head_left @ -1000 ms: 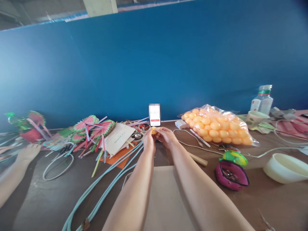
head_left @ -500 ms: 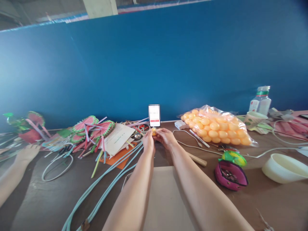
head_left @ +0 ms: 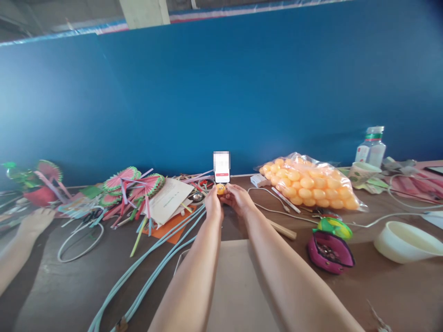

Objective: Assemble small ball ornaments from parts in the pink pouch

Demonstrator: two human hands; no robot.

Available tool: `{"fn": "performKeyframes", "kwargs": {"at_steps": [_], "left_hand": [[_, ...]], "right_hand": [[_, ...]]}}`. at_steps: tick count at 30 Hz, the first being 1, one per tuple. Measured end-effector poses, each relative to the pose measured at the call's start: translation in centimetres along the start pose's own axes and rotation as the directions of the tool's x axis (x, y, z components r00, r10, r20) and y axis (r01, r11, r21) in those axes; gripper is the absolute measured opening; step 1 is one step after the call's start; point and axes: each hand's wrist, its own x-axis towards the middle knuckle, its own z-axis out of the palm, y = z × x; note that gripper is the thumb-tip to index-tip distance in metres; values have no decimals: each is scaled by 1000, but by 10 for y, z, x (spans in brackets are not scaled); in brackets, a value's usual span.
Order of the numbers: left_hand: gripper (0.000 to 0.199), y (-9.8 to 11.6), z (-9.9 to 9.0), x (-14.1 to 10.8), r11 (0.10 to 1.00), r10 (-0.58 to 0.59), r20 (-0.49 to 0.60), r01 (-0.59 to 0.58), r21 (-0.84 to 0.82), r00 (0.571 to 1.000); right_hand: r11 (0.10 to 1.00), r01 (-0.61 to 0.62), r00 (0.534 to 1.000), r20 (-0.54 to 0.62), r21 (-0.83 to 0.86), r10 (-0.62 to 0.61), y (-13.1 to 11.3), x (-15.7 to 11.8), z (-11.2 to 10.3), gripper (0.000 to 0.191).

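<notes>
Both my arms reach straight ahead, and the hands meet over the table just below an upright phone (head_left: 222,167). Between the fingertips is a small round orange-yellow piece (head_left: 220,189) with a paler centre; its exact kind is too small to make out. My left hand (head_left: 213,202) pinches it from the left. On the other side, my right hand (head_left: 238,197) has its fingers closed against the same piece. A small shiny metal round object (head_left: 197,197) lies left of my left hand. A clear bag of orange plastic balls (head_left: 309,182) lies to the right.
Several pale blue cables (head_left: 148,263) run along the left of my arms. Paper fans (head_left: 134,182) and strips pile up behind. At right are a magenta pouch (head_left: 330,258), a cream bowl (head_left: 406,244) and a bottle (head_left: 372,147). Another person's hand (head_left: 36,223) rests far left.
The round piece has turned between my fingers, so more of its face and its paler centre show. Both hands stay in nearly the same place.
</notes>
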Motion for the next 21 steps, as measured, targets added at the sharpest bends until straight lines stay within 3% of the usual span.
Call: {"fn": "performKeyframes", "kwargs": {"at_steps": [9,21], "left_hand": [[16,-3,-3,6,999,-34,7,34,24,999],[18,-12,-13,14,975,83,59,-94,200,995]], "right_hand": [[992,-22,997,-70,-122,14,-1,-1,1,27],[955,14,992,-114,-295,-50,4,0,2,33]]}}
